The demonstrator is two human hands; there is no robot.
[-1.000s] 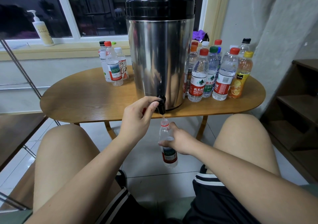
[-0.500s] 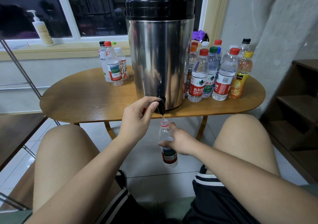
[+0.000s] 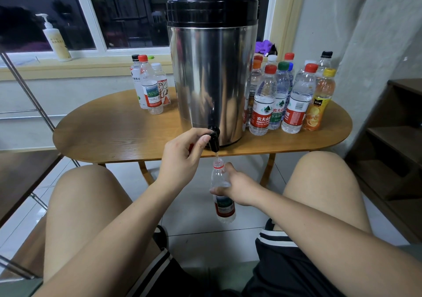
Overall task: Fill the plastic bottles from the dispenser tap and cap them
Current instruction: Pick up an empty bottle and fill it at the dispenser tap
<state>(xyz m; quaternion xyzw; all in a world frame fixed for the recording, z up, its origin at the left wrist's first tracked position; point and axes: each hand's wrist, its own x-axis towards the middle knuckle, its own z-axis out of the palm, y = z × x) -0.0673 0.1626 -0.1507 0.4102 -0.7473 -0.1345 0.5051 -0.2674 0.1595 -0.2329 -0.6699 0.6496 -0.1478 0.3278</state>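
Bottle: a small clear water bottle with a red-and-green label and a red neck ring, uncapped, held upright in the air below the table edge, between the person's knees – its open mouth is directly under the tap spout.
Right hand: the right hand is wrapped round the bottle's middle, thumb across the front, fingers behind.
Tap: a black tap at the foot of the dispenser, overhanging the table's near edge; a thin stream runs from the spout into the bottle mouth.
Left hand: the left hand has its fingers curled, with the fingertips on the tap's lever; a bit of red shows inside the curl – what it is cannot be told.
Dispenser: a tall stainless-steel dispenser with a black lid, standing on the oval wooden table.
Right of the dispenser: a tight cluster of capped bottles with red, green, blue, black and yellow caps, one holding an orange drink.
Left of the dispenser: three capped bottles standing close together near the table's far edge.
Windowsill: a white pump bottle at the left, a purple cloth behind the cluster.
Far right: dark wooden shelves.
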